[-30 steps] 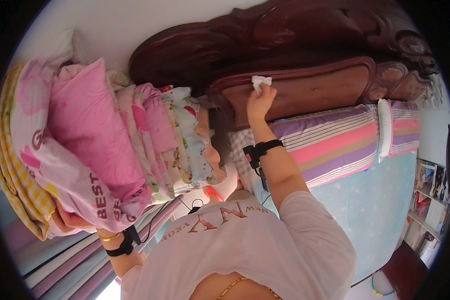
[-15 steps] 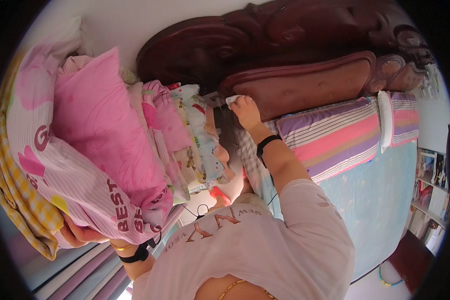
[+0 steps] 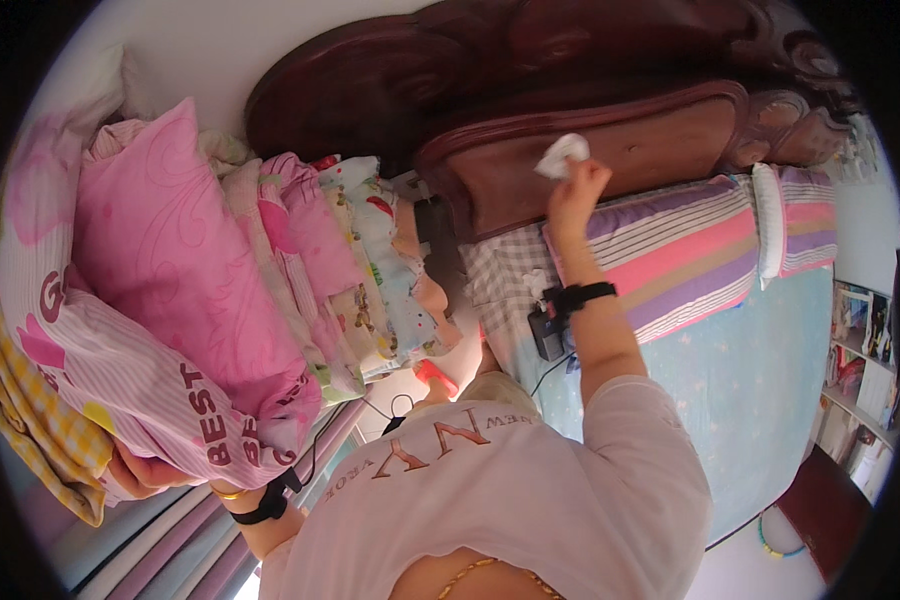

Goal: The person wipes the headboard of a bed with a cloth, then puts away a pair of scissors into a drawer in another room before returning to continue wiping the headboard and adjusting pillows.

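My right hand [image 3: 577, 200] is raised in front of the brown padded panel of the dark wooden headboard [image 3: 590, 140], pinching a crumpled white tissue or small cloth [image 3: 563, 156]. At the lower left, my left hand [image 3: 150, 472] grips the edge of a pink-and-white striped quilt [image 3: 160, 390] with lettering and dots, part of a tall pile of bedding. On that pile lies a pink pillow [image 3: 170, 230]. A yellow checked cloth [image 3: 55, 430] hangs along its outer side, beside my left fingers. Most of my left palm is hidden by fabric.
Right of me is a bed with a light blue sheet [image 3: 730, 400], striped pillows [image 3: 670, 260] and a grey checked cloth [image 3: 510, 265]. A black device [image 3: 547, 335] with a cable lies near my right wrist. Folded patterned bedding [image 3: 385, 270] stands left of the headboard; shelves [image 3: 860, 370] are far right.
My right hand has moved right with the white tissue, from the headboard panel's left edge to in front of its middle. The left hand keeps its grip on the quilt.
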`<state>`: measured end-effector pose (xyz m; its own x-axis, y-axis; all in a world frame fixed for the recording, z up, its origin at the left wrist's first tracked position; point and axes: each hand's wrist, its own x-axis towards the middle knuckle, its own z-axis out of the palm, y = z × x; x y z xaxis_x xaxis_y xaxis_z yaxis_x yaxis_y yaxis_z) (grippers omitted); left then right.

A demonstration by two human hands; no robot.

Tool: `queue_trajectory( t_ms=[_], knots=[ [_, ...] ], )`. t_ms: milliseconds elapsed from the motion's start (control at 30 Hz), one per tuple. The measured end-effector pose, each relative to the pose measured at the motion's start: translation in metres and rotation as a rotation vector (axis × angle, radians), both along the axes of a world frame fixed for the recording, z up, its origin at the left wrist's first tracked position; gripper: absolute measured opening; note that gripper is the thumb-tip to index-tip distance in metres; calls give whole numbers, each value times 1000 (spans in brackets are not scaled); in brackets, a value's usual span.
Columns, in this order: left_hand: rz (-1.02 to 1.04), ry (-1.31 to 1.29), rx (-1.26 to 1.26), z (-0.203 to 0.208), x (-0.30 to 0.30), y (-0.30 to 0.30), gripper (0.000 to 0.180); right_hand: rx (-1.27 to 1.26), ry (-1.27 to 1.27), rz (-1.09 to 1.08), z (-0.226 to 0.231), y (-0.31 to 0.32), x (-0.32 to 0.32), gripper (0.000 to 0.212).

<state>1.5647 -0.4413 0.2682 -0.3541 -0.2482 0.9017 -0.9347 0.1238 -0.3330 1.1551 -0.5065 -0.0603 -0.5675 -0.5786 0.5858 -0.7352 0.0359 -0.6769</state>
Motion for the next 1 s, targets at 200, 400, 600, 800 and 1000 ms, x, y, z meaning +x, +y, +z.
queue_trajectory(
  t_ms=[200,400,600,800,1000],
  knots=[
    [-73,51,44,-41,-6,-20,51,70,-162,-165,-57,-1,-20,27],
    [-54,42,51,-40,-1,-16,51,106,-176,-62,-94,9,60,26],
    [-40,41,54,-39,-3,-13,51,240,-359,69,-142,47,103,32],
    [-26,29,60,-36,2,-9,51,63,-297,218,-54,5,110,42],
    [-39,17,73,-41,4,-12,51,198,-315,119,-118,12,143,44]
  ],
)
